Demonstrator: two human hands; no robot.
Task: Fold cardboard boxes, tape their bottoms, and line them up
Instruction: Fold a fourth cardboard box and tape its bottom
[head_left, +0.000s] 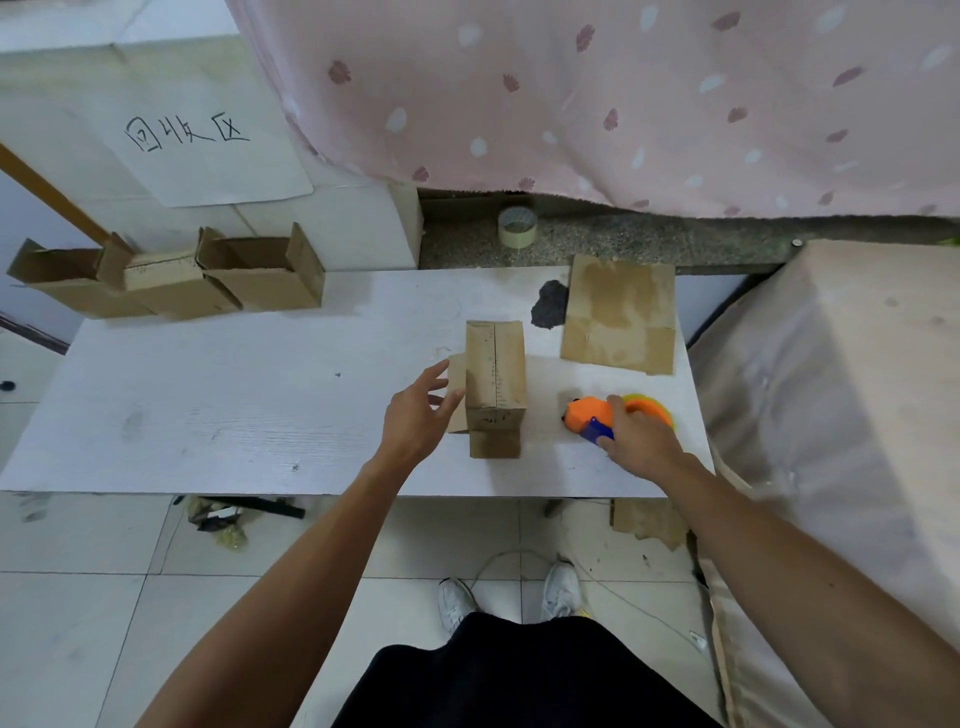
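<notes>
A folded cardboard box (496, 374) stands bottom-up in the middle of the white table (234, 405), a tape strip along its seam and flaps spread at its base. My left hand (421, 415) is open beside the box's left side, fingers near its left flap. My right hand (636, 441) grips the orange and blue tape dispenser (589, 415), which rests on the table right of the box. A flat unfolded box (621, 314) lies at the table's far right. Three folded boxes (171, 283) stand in a row at the far left.
A tape roll (517, 227) sits on the stone ledge behind the table, under a pink patterned cloth (623, 104). A dark patch (549, 304) marks the tabletop. A covered bulky object (831, 415) stands to the right. A paper sign (202, 140) lies back left. My shoes (509, 597) are below.
</notes>
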